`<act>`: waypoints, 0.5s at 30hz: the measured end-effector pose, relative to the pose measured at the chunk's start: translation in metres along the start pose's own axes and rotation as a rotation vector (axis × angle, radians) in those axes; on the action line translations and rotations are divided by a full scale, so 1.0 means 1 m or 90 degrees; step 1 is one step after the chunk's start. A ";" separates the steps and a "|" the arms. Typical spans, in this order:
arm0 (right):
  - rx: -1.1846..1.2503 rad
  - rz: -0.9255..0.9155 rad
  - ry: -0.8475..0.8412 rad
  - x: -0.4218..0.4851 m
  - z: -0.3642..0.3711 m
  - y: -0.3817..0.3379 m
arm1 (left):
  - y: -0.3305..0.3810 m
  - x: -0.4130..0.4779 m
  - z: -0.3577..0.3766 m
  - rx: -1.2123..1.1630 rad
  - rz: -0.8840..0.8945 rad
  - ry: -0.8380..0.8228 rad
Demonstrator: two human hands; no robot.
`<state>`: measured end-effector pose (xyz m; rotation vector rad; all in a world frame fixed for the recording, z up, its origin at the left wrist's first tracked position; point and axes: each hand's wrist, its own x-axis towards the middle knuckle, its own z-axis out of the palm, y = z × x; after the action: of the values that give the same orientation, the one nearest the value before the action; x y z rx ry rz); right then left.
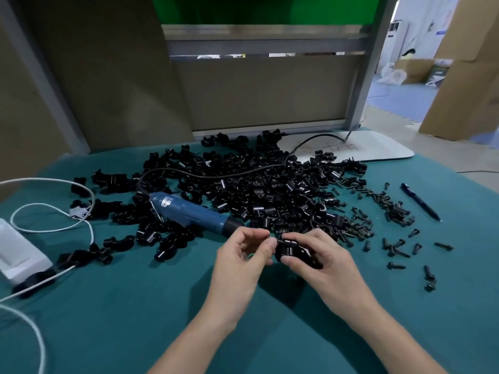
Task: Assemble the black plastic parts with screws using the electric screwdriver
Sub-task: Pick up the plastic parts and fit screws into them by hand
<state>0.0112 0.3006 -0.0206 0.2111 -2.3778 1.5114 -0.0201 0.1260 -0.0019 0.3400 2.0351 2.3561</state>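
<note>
1. The electric screwdriver (194,214) is lying on the surface (135,306), up-left of the left grip.
2. The left grip (240,255) is pinching a small screw (273,241) in curled fingertips.
3. The right grip (324,257) is curling round a black plastic part (290,251), which is meeting the screw between both grips.
4. Loose screws (361,228) are lying just right of the right grip.

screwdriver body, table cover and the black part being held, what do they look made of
Screwdriver body: blue moulded plastic, probably, with a soft sheen and a stuck-on label. Table cover: teal cloth, matte, lightly creased. Black part: hard plastic by its glossy highlights and moulded edges.
</note>
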 end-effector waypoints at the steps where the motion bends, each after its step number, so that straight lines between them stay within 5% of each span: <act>1: -0.004 -0.002 -0.003 0.000 0.000 0.000 | 0.000 0.000 0.000 0.014 0.006 0.000; 15: -0.040 -0.006 -0.026 -0.002 -0.002 0.003 | -0.006 0.000 -0.004 0.057 0.001 -0.076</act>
<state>0.0125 0.3035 -0.0225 0.2400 -2.4492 1.4388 -0.0216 0.1227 -0.0086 0.4705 2.0892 2.1928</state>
